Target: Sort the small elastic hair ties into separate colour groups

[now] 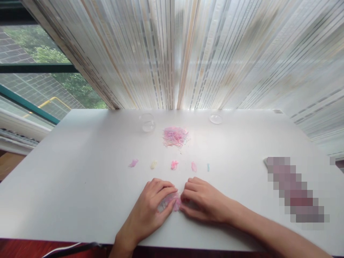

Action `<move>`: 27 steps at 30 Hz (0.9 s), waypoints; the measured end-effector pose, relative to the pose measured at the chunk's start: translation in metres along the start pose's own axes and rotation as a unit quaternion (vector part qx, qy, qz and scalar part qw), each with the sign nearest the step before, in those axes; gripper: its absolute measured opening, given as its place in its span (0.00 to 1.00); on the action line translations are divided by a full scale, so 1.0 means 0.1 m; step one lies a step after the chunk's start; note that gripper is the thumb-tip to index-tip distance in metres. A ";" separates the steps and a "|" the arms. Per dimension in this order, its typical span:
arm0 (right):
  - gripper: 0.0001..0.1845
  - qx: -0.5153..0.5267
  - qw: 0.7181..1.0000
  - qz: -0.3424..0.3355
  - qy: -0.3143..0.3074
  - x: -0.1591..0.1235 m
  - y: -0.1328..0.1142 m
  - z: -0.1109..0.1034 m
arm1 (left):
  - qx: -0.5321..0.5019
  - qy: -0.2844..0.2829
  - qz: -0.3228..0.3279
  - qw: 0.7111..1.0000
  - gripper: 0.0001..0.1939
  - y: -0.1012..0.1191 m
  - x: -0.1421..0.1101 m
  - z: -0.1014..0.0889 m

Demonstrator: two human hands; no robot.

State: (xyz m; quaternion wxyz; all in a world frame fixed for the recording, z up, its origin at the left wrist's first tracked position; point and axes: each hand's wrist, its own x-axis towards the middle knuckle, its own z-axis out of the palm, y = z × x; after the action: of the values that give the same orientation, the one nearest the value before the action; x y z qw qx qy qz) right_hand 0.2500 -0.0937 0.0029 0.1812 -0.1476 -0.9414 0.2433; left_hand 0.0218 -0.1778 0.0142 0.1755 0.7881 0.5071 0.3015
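A small loose pile of thin pink and pastel bands (pixel 176 204) lies on the white table between my hands. My left hand (pixel 154 202) curves round its left side, thumb and forefinger apart with part of the pile between them. At the right edge of the pile, my right hand (pixel 200 199) has its fingers curled in and closed; what they pinch is hidden. Just beyond my hands is a row of small bunches sorted by colour: purple (pixel 133 163), pale yellow (pixel 153 165), bright pink (pixel 174 165), light pink (pixel 194 166) and blue (pixel 208 167).
Farther back on the table (pixel 80 150) sits a larger heap of pink and pastel bands (pixel 175 137). A clear round container (pixel 147 123) stands left of it, and a clear disc-like piece (pixel 215 119) lies to the right. A blurred-out object (pixel 295 191) rests at the right.
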 end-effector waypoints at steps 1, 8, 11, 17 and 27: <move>0.06 -0.004 1.000 -0.001 0.003 0.00 0.00 0.01 | -0.001 0.007 0.001 1.000 0.13 0.00 0.00 0.01; 0.05 0.042 0.999 0.008 0.024 0.03 -0.02 -0.03 | -0.009 0.023 0.007 1.000 0.09 -0.01 -0.03 0.03; 0.06 0.054 0.998 0.029 0.029 0.03 -0.03 -0.04 | -0.010 0.029 0.011 0.999 0.09 0.00 -0.03 0.03; 0.08 0.060 0.996 0.057 0.042 0.02 -0.05 -0.03 | -0.015 0.029 0.015 0.999 0.10 -0.02 -0.03 0.03; 0.05 0.078 0.995 0.057 0.024 0.04 -0.04 -0.06 | -0.018 0.041 0.019 0.999 0.10 -0.03 -0.04 0.03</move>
State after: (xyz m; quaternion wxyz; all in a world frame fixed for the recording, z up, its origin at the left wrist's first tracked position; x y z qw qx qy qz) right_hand 0.2485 -0.0929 0.0109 0.2005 -0.1926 -0.9049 0.3223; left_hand 0.0207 -0.1803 0.0091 0.1623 0.7814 0.4933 0.3460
